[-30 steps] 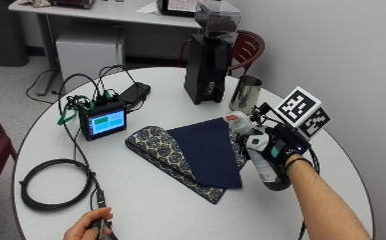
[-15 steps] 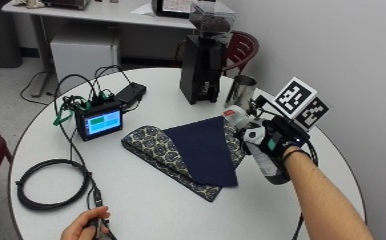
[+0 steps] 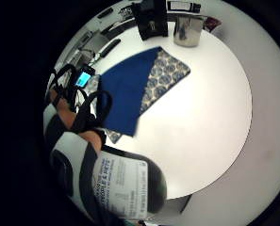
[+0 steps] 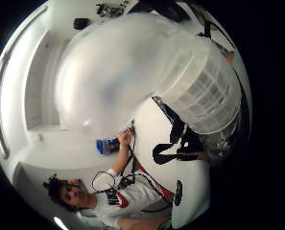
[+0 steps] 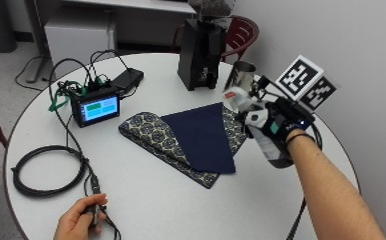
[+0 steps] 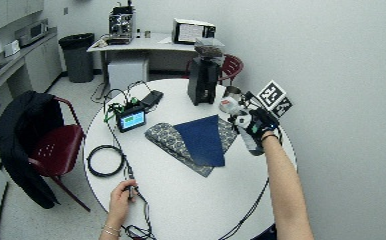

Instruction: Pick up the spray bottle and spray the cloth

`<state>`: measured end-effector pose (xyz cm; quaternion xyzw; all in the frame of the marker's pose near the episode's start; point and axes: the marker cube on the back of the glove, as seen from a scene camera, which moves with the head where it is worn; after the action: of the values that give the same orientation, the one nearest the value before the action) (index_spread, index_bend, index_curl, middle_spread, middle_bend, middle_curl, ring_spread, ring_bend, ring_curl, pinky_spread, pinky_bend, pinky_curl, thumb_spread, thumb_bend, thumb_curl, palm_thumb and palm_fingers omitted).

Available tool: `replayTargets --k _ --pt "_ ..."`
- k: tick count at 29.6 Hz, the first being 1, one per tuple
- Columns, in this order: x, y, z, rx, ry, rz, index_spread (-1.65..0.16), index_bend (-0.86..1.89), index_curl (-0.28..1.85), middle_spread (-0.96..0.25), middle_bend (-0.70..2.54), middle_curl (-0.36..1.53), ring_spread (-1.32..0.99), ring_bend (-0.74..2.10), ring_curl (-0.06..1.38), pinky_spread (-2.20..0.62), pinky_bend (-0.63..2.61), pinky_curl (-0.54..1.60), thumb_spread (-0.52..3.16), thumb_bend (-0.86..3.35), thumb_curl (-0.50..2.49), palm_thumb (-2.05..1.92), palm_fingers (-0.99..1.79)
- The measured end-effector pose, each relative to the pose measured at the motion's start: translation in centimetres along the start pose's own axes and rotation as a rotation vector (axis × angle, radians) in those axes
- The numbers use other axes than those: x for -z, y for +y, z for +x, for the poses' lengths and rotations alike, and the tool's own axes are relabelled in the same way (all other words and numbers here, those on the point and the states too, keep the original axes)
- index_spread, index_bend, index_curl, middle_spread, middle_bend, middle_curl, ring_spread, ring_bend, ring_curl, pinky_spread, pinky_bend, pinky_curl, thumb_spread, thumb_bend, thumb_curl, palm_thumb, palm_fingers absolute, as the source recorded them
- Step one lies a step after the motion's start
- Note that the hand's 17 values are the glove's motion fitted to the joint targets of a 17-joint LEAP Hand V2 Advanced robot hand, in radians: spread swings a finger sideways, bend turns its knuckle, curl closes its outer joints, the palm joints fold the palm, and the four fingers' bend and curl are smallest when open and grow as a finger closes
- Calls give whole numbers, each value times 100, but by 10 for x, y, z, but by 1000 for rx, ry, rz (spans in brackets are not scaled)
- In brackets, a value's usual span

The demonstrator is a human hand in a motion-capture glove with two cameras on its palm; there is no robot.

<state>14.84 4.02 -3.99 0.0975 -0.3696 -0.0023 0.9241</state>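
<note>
Gripping a dark spray bottle with a white nozzle head (image 5: 267,141), the black-gloved right hand (image 5: 281,124) is seen at about three o'clock over the round white tabletop (image 5: 180,200). The grip is closed, the fingers curled around the bottle, which is held tilted and raised off the tabletop, its nozzle turned toward nine o'clock. The folded navy blue cloth with a patterned underside (image 5: 196,137) lies flat near the centre, just beside the bottle. In the little finger side palm view the bottle's white printed label (image 3: 120,186) fills the space beside the strapped fingers. At twelve o'clock a tall black coffee grinder (image 5: 201,55) stands, with a shiny metal cup (image 5: 241,76) beside it. A small lit screen device (image 5: 96,109) sits at ten o'clock, and a coiled black cable (image 5: 43,170) lies at eight o'clock. The bare left hand (image 5: 80,221) is seen at seven o'clock, holding a cable.
</note>
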Motion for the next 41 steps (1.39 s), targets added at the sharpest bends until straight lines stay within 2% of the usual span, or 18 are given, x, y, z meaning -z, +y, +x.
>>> replayTargets --k 4,12,17,21,29,32,41 --pt "-19 5 18 -26 -21 -26 -20 14 35 -7 55 48 -11 74 42 -3 34 37 87 -2 60 87 126" --pt "70 16 -49 148 -169 203 -20 14 35 -6 55 48 -11 74 42 -3 34 37 86 -3 61 87 126" --pt "76 16 -93 258 -250 260 -20 14 36 -6 55 48 -11 74 42 -3 34 37 86 -3 61 87 126" --pt "54 10 -118 333 -266 255 -20 14 36 -6 55 48 -11 74 42 -3 34 37 86 -3 61 87 126" --pt "-29 -9 -150 414 -367 227 -21 14 36 -6 53 47 -11 74 42 -3 34 37 85 -3 62 86 124" --pt "-62 -14 -141 433 -411 201 -21 13 36 -6 53 47 -11 74 42 -3 34 37 86 -2 62 87 123" --pt "-138 -6 -93 356 -502 134 -22 13 36 -7 51 47 -11 73 42 -3 34 38 87 -2 62 87 123"
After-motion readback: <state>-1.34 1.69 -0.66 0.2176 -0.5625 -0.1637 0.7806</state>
